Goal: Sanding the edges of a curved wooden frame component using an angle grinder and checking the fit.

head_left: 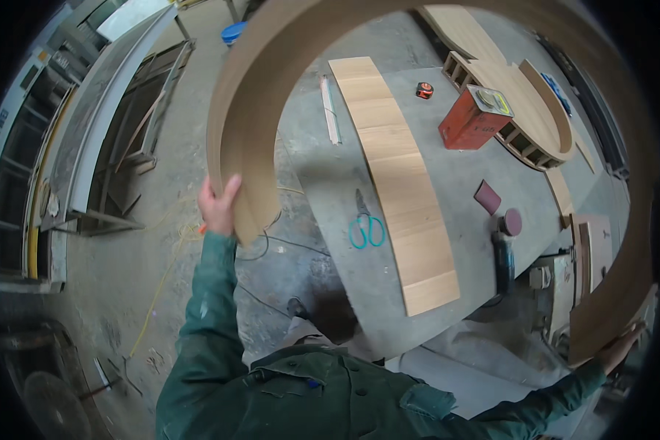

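Note:
A wide wooden band bent into a large open arch [243, 132] is held up in front of me, its two ends toward my body. My left hand [220, 207] grips one end, with the thumb on the inner face. At the far right, my right hand [622, 347] is closed on the other end, partly shaded near the picture's rim. Beyond and below the arch, a curved flat wood panel [400, 172] lies on the grey table [315, 191]. Teal-handled scissors [367, 229] rest beside the panel's left edge.
On the table are a red metal can [468, 123], a tape measure [424, 90], thin strips [331, 111], sandpaper [487, 197], a sander-like tool [504, 257] and a ribbed curved wooden frame [524, 150]. A metal-framed bench [103, 132] stands left; a yellow cord [148, 319] crosses the floor.

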A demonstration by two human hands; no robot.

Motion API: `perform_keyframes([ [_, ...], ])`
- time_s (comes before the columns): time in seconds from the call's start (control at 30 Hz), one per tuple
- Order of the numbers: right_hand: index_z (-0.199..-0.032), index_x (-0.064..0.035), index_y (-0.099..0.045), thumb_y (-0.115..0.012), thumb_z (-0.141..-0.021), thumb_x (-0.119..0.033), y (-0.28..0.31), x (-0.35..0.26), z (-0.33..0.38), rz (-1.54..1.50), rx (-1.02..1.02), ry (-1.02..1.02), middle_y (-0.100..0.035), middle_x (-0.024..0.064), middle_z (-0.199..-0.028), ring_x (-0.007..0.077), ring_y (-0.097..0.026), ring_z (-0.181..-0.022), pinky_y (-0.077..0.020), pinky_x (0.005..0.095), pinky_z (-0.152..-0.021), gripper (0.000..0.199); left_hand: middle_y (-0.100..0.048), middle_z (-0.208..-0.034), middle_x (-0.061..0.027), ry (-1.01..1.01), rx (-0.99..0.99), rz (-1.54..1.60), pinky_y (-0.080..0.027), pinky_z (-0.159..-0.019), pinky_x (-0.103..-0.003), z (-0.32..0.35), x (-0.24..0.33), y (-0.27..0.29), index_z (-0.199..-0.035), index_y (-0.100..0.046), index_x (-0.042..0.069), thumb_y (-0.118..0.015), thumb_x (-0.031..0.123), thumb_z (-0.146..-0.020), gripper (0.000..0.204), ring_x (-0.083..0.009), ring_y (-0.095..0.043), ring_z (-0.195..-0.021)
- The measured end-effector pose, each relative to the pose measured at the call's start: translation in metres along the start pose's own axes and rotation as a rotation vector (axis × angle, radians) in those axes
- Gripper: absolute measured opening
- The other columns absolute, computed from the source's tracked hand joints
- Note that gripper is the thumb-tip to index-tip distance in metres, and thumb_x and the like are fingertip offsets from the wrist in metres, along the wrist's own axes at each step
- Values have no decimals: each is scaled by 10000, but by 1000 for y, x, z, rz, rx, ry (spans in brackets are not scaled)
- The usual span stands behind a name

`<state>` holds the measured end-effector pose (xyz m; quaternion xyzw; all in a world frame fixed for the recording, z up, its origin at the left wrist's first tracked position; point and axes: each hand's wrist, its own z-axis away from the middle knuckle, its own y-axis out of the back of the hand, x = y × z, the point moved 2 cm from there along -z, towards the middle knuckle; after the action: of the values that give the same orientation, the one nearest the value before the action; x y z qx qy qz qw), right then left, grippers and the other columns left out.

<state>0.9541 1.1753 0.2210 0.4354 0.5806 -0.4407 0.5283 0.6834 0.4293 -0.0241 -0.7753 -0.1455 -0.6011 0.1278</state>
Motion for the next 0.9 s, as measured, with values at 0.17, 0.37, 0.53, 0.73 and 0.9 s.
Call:
perform_keyframes([
  [0.17,-1477,-28,-384,-419,-1041,-400,51,2,57,-193,122,152,-471,124,-1449,251,-462,-1324,-382,383,-1098,575,-691,-1105,-65,-318,-103,85,-503,-873,-302,-135,23,-51,-1172,-618,-6,-741,157,-884,353,-152,-642,-981],
  [0.37,-1382,-11,-471,-508,-1003,-284,67,81,133,-73,118,560,-529,158,-1359,306,-538,-1246,-442,429,-1058,469,-728,-1075,-103,-198,-321,-127,-528,-841,-324,-226,25,-131,-1124,-660,-2,-795,173,-825,372,-175,-679,-940],
  [0.53,-1374,-1,-492,-483,-1010,-309,36,171,179,-378,233,363,-565,168,-1342,316,-595,-1188,-519,433,-991,477,-728,-1078,-101,-39,-383,74,-532,-860,-338,-282,-27,-214,-1136,-665,4,-822,136,-786,406,-178,-683,-957],
  [0.73,-1396,-39,-492,-456,-1004,-396,-28,233,232,-383,403,190,-553,141,-1366,324,-573,-1219,-500,448,-1002,531,-725,-1101,-82,-53,-462,21,-527,-876,-340,-352,-67,-286,-1159,-659,34,-827,128,-767,437,-182,-678,-984],
  [0.9,-1382,-44,-507,-456,-1002,-416,-90,257,259,-389,484,162,-581,144,-1333,331,-592,-1200,-511,454,-988,535,-723,-1092,-77,-75,-577,2,-524,-879,-339,-411,-143,-351,-1159,-650,44,-833,132,-759,449,-183,-674,-990],
])
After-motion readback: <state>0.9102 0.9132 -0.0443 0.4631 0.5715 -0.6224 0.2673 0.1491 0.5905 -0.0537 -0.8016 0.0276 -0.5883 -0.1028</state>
